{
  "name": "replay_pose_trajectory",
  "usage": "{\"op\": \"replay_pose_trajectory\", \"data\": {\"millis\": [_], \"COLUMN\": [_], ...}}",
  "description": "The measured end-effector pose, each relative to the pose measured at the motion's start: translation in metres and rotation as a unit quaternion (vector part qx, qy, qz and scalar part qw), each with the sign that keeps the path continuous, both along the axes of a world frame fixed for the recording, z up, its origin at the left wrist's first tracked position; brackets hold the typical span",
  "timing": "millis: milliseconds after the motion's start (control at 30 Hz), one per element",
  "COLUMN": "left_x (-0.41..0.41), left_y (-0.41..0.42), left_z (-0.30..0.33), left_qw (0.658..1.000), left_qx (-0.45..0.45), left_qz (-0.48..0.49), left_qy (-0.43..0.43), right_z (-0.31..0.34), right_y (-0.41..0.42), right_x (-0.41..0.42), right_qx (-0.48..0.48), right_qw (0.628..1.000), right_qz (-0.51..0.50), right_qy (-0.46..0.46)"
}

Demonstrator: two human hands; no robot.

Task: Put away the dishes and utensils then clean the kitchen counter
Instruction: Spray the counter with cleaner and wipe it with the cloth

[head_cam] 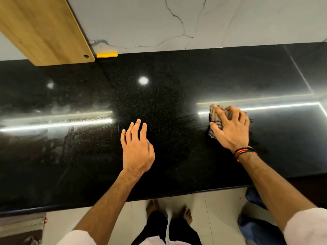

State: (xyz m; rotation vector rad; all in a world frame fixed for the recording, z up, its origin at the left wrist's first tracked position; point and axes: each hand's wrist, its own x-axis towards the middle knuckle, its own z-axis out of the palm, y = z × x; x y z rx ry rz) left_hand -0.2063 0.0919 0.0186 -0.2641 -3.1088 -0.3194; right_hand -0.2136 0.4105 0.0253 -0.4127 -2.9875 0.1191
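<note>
A black speckled granite counter (pixel 168 96) fills the middle of the view, with wet wipe streaks on its left half. My right hand (pixel 231 129) presses a bunched checked cloth (pixel 215 114) flat onto the counter at the right, fingers spread over it and thumb at its near edge. My left hand (pixel 137 147) rests on the counter near the middle, fingers straight and slightly spread, holding nothing.
A wooden cupboard door (pixel 44 30) overhangs the back left. A yellow sponge (pixel 107 55) lies at the foot of the white marble wall (pixel 194 20). Below the counter's front edge are my bare feet, a mat (pixel 23 227) at left and blue bags (pixel 256 228) at right.
</note>
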Motion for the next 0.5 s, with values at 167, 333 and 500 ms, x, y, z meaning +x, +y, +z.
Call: {"op": "replay_pose_trajectory", "data": {"millis": [167,333,500], "left_x": [-0.001,-0.03,-0.098], "left_y": [0.0,-0.004,-0.006], "left_z": [0.0,0.012,0.019], "left_qw": [1.0,0.995,0.992], "left_qx": [0.002,0.09,0.107], "left_qz": [-0.001,0.024,0.008], "left_qy": [0.004,0.039,0.061], "right_z": [-0.002,-0.003,-0.004], "right_y": [-0.096,-0.186,-0.188], "right_x": [-0.036,-0.063,-0.07], "right_qx": [-0.009,-0.033,-0.053], "right_qw": [0.996,0.984,0.982], "right_qz": [0.094,0.173,0.181], "right_qy": [-0.001,-0.009,-0.003]}}
